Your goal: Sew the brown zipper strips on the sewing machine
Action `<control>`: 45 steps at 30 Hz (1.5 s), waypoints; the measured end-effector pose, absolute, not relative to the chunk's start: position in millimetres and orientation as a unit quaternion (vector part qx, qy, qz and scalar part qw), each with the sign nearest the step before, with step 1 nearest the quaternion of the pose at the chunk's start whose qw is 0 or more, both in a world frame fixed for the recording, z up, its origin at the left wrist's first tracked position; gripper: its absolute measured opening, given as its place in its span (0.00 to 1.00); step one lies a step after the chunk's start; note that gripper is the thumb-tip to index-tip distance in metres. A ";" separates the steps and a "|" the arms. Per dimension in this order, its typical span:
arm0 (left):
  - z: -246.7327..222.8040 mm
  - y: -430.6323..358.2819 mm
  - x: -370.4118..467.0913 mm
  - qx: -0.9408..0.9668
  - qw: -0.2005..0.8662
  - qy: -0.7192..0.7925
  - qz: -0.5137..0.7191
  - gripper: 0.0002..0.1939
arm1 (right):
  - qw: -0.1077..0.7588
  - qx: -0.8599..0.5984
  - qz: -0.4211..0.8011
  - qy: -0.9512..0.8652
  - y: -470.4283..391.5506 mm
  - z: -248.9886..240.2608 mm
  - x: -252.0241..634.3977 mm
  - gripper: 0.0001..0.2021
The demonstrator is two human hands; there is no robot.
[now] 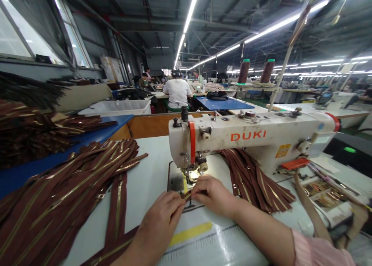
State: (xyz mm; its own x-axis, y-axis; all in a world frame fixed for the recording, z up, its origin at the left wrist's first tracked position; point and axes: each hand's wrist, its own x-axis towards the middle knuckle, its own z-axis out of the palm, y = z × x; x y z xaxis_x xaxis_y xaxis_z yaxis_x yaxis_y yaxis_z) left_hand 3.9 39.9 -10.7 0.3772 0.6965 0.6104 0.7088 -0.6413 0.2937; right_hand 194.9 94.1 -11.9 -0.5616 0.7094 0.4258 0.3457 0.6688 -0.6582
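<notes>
Just in front of the needle area of a white sewing machine (221,136), both hands pinch a brown zipper strip with gold teeth (187,196). My left hand (164,215) has its fingers closed on the strip's left part, and the strip runs back under that wrist to the lower left. My right hand (213,194) pinches its end close to the presser foot, fingers pressed together. A lamp lights the needle plate (176,181). Left of the hands lies a big pile of brown zippers (78,184); another bundle (255,181) lies under the machine arm.
A parts tray (327,196) with small metal pieces is at the right. Two thread cones (243,71) stand behind the machine. More zippers (31,134) lie on a blue table at the left. A person in a white shirt (177,91) sits ahead, near a white bin (119,107).
</notes>
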 end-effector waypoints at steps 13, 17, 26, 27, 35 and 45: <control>-11.1 36.4 1.4 -0.834 0.007 -0.425 -0.352 0.14 | 0.320 -0.394 0.213 -0.835 87.0 -12.2 187.2 0.06; -12.8 34.5 1.9 -0.854 0.051 -0.416 -0.309 0.18 | 0.310 -0.399 0.204 -0.838 86.5 -11.7 186.1 0.06; -14.7 30.8 1.8 -0.867 0.080 -0.437 -0.226 0.19 | 0.291 -0.411 0.184 -0.844 84.9 -8.9 185.4 0.05; -15.3 30.5 1.9 -0.866 0.080 -0.441 -0.221 0.20 | 0.289 -0.412 0.183 -0.845 84.7 -8.8 185.4 0.05; -8.7 30.1 3.7 -0.866 0.027 -0.459 -0.197 0.19 | 0.278 -0.408 0.171 -0.853 85.6 -9.0 184.9 0.05; 33.1 30.8 14.1 -0.882 -0.128 -0.437 -0.126 0.14 | 0.266 -0.371 0.159 -0.875 92.6 -9.3 185.7 0.05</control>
State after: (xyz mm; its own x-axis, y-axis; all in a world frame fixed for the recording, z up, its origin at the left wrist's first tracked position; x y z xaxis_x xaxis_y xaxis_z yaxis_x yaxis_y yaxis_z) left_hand 14.1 30.8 33.1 0.5869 0.8022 0.1098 0.7378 -0.5858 0.3355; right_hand 185.7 92.6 -9.3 -0.5836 0.7342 0.3470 0.5650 0.6740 -0.4759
